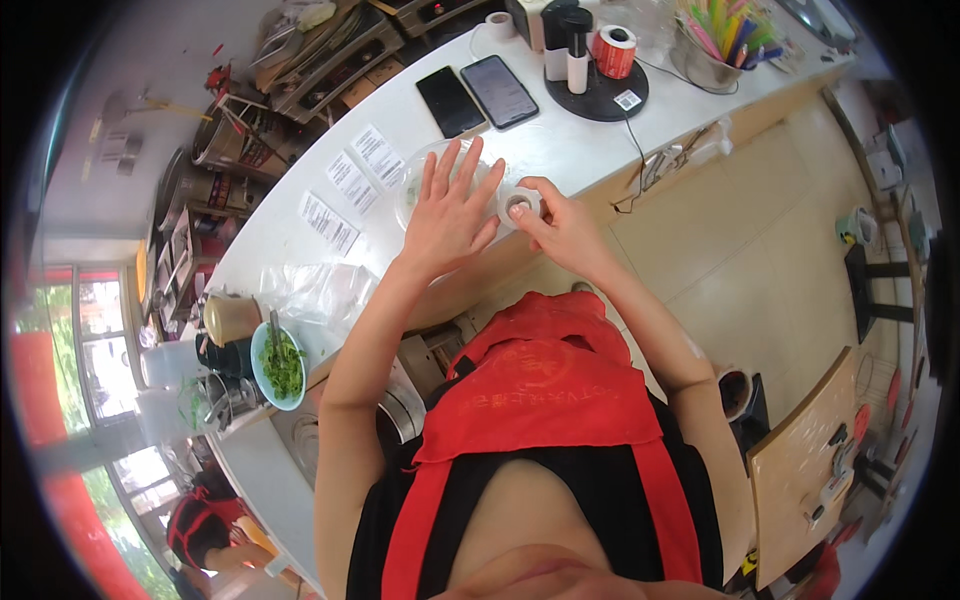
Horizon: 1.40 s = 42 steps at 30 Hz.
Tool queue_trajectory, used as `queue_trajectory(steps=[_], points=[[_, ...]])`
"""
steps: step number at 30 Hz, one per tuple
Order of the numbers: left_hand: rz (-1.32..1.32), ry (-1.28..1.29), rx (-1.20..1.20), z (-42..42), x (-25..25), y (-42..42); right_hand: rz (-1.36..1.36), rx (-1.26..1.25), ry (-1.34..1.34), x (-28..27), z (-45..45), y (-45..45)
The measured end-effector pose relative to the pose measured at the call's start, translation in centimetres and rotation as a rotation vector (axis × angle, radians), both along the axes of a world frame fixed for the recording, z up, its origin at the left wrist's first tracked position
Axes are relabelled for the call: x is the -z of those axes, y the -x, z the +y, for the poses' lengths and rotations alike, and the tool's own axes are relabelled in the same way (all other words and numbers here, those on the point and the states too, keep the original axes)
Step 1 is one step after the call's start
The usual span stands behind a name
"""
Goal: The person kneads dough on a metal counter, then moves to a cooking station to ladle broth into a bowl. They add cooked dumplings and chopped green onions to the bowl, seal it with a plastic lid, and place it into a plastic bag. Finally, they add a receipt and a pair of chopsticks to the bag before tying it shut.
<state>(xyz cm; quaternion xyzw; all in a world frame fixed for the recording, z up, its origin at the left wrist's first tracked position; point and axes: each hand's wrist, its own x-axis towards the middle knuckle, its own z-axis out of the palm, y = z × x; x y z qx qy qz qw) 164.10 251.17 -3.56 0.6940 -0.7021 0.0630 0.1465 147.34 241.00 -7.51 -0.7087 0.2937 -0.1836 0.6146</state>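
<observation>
My left hand (448, 225) lies palm down, fingers spread, across a round clear plastic container (406, 182) on the white counter. The container's contents are mostly hidden under the hand. Just to the right, at the counter's near edge, my right hand (568, 234) grips a roll of clear tape (523, 192), with the thumb at its core. Whether a strip runs from the roll to the container cannot be made out. Three printed paper slips (352, 182) lie on the counter left of the container.
Two phones (501, 91) lie beyond the container. A black round stand (592, 109) holds a red label roll (616, 54). Farther right stands a metal pot of colorful straws (705, 64). Plastic bags (319, 292) and a bowl of chopped greens (281, 367) sit left. Another person (206, 529) is at lower left.
</observation>
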Motion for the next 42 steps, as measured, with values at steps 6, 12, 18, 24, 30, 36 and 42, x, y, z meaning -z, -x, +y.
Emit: queue_trajectory(steps=[6,12,18,24,30,36,42], points=[[0.027,0.005,-0.026,-1.1,0.7,0.0,0.008,0.071,0.073,-0.2,-0.8,0.7],[-0.005,0.077,-0.097,-2.2,1.6,-0.1,-0.275,-0.108,0.215,-3.3,1.1,0.5],[0.004,0.043,-0.115,-3.0,1.3,0.6,0.197,0.227,0.633,4.7,-8.7,-1.3],[-0.041,0.043,-0.067,-2.6,1.5,0.9,-0.369,0.516,0.51,3.3,-13.4,4.1],[-0.037,0.005,-0.076,-2.9,1.1,1.5,-0.175,1.173,0.178,16.6,-28.5,15.0],[-0.161,0.012,-0.066,-3.2,1.3,2.0,0.235,1.188,0.384,26.7,-36.9,14.7],[-0.168,0.059,-0.053,-2.6,1.4,4.6,0.18,1.243,0.283,26.9,-37.0,14.6]])
